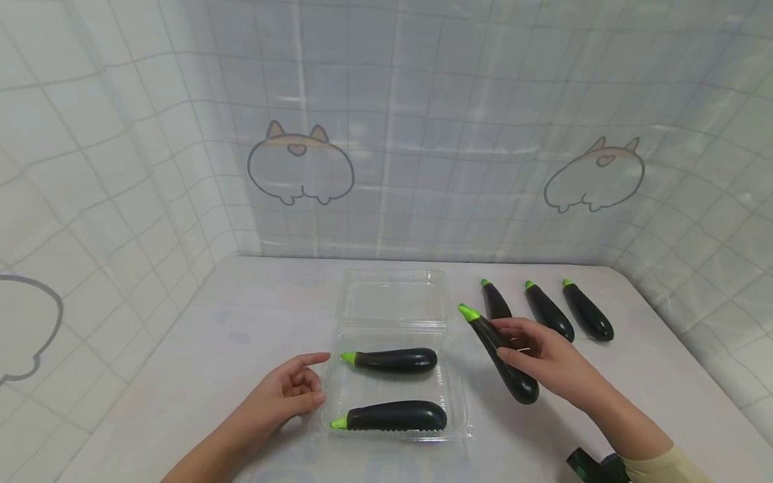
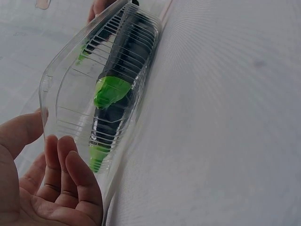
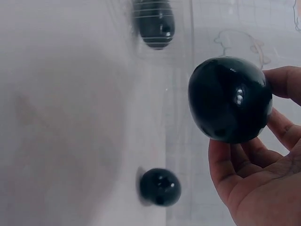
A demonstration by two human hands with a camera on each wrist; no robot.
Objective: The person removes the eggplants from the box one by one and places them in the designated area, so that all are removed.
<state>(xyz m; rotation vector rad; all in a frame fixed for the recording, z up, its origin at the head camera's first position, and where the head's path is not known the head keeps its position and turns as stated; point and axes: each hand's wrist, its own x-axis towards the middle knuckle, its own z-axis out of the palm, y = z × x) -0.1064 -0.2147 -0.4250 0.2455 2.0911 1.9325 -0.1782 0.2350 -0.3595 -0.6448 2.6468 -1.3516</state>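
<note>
A clear plastic clamshell box (image 1: 459,409) lies with its lid folded back. Two black eggplants with green stems rest in its base, a rear eggplant (image 1: 395,361) and a front eggplant (image 1: 398,416). At the box's left rim is my left hand (image 1: 284,392), index finger stretched out and thumb tip beside the rim, other fingers loosely bent. My right hand (image 1: 552,359) grips another eggplant (image 1: 513,379) around its middle, raised above the table right of the box, stem pointing up-left. The right wrist view shows the held eggplant's round end (image 3: 230,100) between thumb and fingers.
Behind my right hand lie more eggplants in a row: one partly hidden eggplant (image 1: 495,302), a middle eggplant (image 1: 548,312) and a right eggplant (image 1: 587,312). A dark green object (image 1: 588,466) shows by my right wrist. Tile-patterned sheets (image 1: 410,201) enclose the table.
</note>
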